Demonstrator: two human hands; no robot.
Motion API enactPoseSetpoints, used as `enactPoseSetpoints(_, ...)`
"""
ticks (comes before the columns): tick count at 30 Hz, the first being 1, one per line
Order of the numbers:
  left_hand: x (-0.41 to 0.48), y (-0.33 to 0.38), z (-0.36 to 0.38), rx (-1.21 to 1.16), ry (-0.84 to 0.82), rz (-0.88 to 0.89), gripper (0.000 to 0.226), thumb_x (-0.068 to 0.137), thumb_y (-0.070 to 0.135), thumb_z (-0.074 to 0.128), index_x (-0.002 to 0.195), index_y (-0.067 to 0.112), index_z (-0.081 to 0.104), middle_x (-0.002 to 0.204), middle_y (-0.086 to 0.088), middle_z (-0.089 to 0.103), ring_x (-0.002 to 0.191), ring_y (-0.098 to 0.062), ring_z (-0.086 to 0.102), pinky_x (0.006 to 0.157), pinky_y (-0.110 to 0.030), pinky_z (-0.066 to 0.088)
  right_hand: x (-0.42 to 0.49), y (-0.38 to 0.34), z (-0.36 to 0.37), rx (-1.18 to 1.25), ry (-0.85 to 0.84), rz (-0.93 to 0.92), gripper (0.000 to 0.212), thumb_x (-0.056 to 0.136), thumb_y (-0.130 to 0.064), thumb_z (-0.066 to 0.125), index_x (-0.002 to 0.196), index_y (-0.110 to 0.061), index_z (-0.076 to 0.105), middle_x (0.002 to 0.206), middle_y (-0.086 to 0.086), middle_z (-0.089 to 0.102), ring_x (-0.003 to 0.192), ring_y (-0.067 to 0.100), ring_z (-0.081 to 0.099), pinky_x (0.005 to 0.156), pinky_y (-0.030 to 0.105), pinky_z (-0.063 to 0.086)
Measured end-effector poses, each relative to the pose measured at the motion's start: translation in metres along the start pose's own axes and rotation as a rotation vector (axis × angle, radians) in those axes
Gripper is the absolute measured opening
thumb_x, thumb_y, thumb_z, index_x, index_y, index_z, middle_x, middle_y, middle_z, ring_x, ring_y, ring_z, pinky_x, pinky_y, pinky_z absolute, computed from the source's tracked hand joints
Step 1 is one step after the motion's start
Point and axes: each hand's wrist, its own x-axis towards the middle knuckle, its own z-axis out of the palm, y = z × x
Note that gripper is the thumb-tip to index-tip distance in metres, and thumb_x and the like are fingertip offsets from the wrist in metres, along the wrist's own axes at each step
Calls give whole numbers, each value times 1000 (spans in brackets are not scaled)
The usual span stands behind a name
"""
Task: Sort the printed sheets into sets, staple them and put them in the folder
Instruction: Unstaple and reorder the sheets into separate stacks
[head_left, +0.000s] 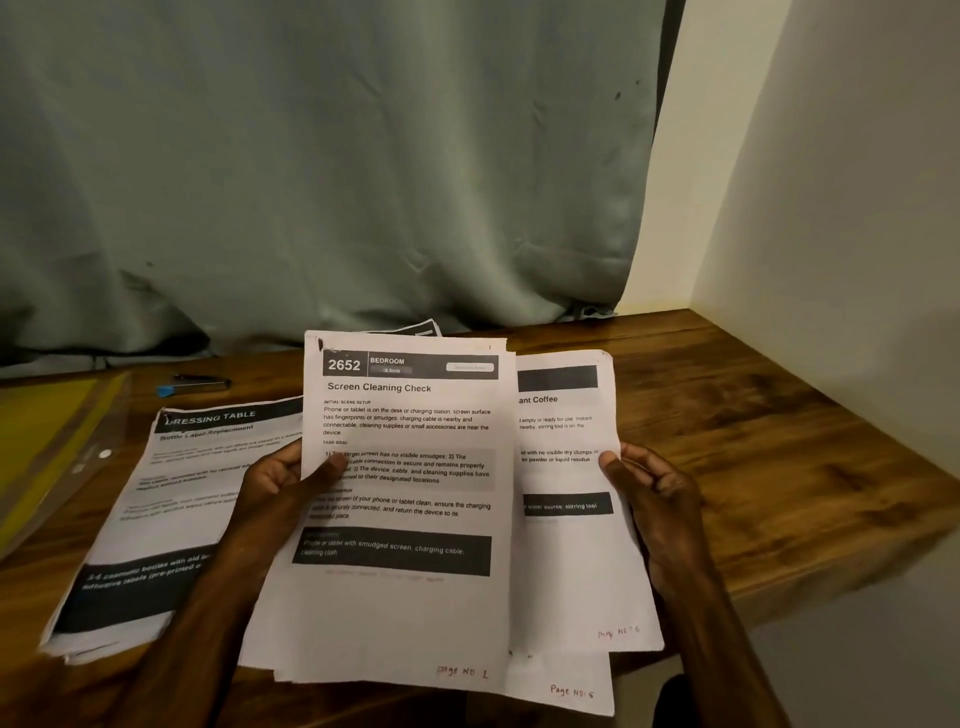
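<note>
I judge this to be the sorting stage. My left hand (280, 483) pinches the left edge of a white printed sheet headed "Screen Cleaning Check" (410, 467), thumb on its face. My right hand (649, 493) grips the right edge of the other white printed sheets (566, 571) fanned behind it, all held above the brown wooden surface (753, 415).

One white printed set headed "Dressing Table" (171, 493) lies on the surface to my left. A dark mark at its top corner may be a staple; I cannot tell. The yellow folder with a clear plastic cover (47, 431) lies far left, with no sheet showing in it. Beyond lies a small dark tool with a blue end (195, 385), perhaps the stapler. Most stapling and all filing look undone.
</note>
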Motion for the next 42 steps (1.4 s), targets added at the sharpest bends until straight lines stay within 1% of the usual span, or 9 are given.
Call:
enactPoseSetpoints(7,-7,7,2,-89,-37,22,45,72,26,74,116,16,67,103,-7,79,86,-27,77,62,-34,64,-2,-6,6,0,-5,-3,21,94,-12,68,114,-6,69,107,13,76,93,35,75,83,49,61)
enactPoseSetpoints(12,-6,6,5,-169,-59,14,38,90,11,63,126,20,64,114,-9,76,95,-29,76,72,-39,65,-9,-8,29,-71,-112,-33,23,94,-20,69,116,-12,68,108,7,77,93,30,75,79,48,62)
enactPoseSetpoints(17,-3,5,9,-60,27,82,55,91,10,67,136,38,51,121,2,69,103,-23,70,65,-27,63,-18,-12,54,-121,-145,-56,16,93,-27,70,108,-29,67,101,-9,76,86,14,75,68,30,63)
enactPoseSetpoints(24,-2,-1,9,-42,105,120,62,91,9,69,145,31,48,120,6,68,95,-14,74,61,-23,61,-32,-13,68,-55,-174,33,17,93,-32,70,109,-29,68,100,-3,78,89,25,76,76,53,63)
enactPoseSetpoints(27,3,-5,5,-55,117,27,65,85,20,75,145,33,51,126,-2,69,107,-25,70,76,-39,63,-41,-11,75,-76,-175,52,17,93,-36,69,108,-30,69,98,-5,77,84,22,76,67,40,64)
enactPoseSetpoints(31,3,-7,2,-124,65,-131,43,88,24,72,130,23,66,117,-11,75,105,-37,72,89,-53,58,-48,-9,82,-36,-209,59,19,98,-30,63,112,-20,71,99,-1,78,83,20,76,62,28,61)
enactPoseSetpoints(35,-2,-6,3,-130,-5,-205,36,92,24,68,127,14,67,116,-17,74,106,-41,70,84,-53,60,-49,-7,81,-29,-227,52,20,100,-24,60,114,-14,70,103,5,77,81,16,76,61,22,59)
enactPoseSetpoints(40,-5,-4,4,-131,-15,-196,36,91,23,69,126,14,67,115,-17,74,104,-41,72,85,-56,60,-44,-10,65,-64,-260,89,18,101,-30,59,106,-19,72,97,0,78,83,19,76,60,25,59)
enactPoseSetpoints(42,-3,-4,2,-130,-7,-190,35,91,23,69,126,14,67,115,-16,75,103,-41,72,83,-55,61,-34,-6,52,-166,-163,6,13,99,-23,62,102,-15,73,96,3,77,78,17,76,58,28,60)
